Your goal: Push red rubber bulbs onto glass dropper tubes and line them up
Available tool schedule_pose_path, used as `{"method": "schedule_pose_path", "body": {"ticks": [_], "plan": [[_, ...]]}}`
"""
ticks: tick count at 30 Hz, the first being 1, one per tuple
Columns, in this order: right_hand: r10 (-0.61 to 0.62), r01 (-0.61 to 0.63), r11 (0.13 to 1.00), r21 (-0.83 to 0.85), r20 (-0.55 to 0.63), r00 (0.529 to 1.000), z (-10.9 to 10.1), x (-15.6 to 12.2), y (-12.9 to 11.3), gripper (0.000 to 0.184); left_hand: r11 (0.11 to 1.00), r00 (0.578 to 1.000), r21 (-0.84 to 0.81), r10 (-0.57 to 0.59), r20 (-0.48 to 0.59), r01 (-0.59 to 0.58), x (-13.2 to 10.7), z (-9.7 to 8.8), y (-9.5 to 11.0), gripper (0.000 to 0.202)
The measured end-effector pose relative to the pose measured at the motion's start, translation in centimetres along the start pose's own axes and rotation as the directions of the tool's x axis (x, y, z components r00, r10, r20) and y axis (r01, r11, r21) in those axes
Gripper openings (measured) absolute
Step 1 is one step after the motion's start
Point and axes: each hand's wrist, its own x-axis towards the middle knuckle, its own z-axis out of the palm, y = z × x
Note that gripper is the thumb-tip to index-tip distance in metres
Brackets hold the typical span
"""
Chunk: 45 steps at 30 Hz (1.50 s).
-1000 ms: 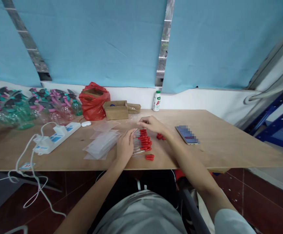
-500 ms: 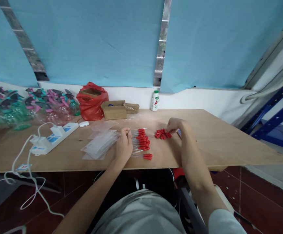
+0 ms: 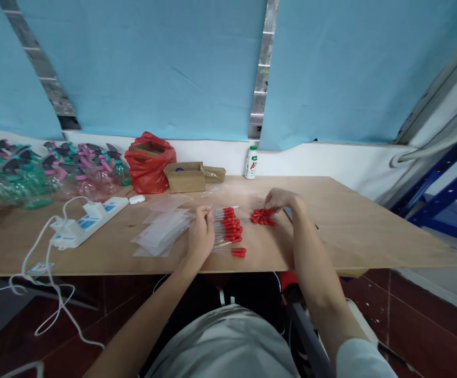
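1. left hand (image 3: 200, 231) is curled narrow at the left end of the dropper row (image 3: 228, 228), pinching what looks like a thin clear tube (image 3: 208, 208).
2. right hand (image 3: 279, 199) has its fingers bunched down on the far edge of the red bulb pile (image 3: 263, 216). can't tell if a bulb is actually gripped.
3. the droppers lie side by side mid table (image 3: 350, 226), with the bulb pile just right of them and clear bags (image 3: 161, 231) just left.
4. risk: the tube is thin and slick, so a loose pinch could drop it onto the row and knock the droppers askew.
5. risk: the bulbs are small and loose, so a sweep of the right wrist could scatter them toward the near edge.
6. vs 1 s ago: the right hand was over the far end of the dropper row and is now over at the bulb pile. the left hand has barely moved.
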Motion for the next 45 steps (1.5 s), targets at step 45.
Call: {"method": "schedule_pose_path", "body": {"ticks": [45], "plan": [[-0.666,0.749,0.415,0.516,-0.389,0.637,11.9,-1.9,-10.8,0.032,0.878,0.945,0.367,0.24,0.22,-0.308,1.6,-1.9,-0.9,0.033]]}}
